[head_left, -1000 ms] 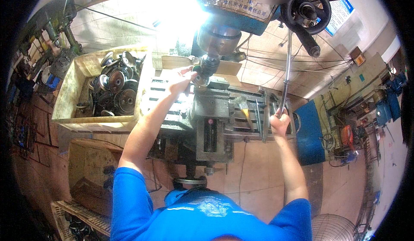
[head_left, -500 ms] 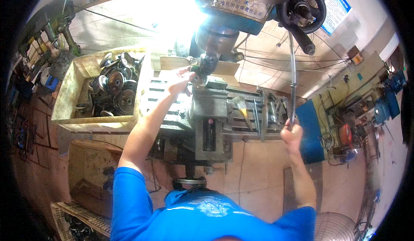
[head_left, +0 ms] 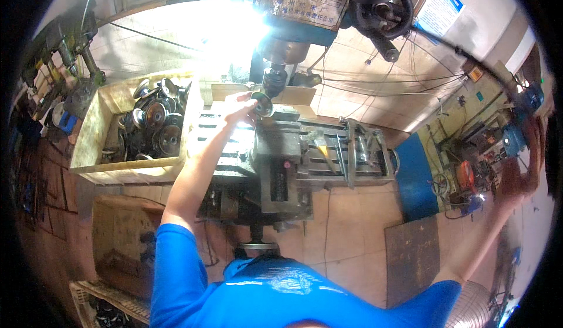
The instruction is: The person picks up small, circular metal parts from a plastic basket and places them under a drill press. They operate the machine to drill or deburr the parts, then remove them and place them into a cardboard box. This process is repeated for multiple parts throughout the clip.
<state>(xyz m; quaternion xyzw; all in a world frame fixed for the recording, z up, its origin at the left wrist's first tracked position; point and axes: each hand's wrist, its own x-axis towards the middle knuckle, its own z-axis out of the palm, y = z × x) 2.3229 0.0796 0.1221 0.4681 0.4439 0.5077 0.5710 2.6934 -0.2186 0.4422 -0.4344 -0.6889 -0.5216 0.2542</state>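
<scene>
Head view: blue-and-white rectangular wall sign (head_left: 441, 5) upper right, wooden crate of round metal parts (head_left: 149, 125) left of the grey slotted machine tabletop (head_left: 328, 158). Left hand (head_left: 240, 110) pinches a small round metal disc (head_left: 262, 104) under the spindle. Right hand (head_left: 516, 181) has swung off the lever, blurred, grip unclear.

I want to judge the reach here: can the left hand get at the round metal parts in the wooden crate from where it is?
Probably yes. The left hand is at a round metal part under the drill spindle, and the wooden crate stands open-topped just to its left, with nothing between them.
</scene>
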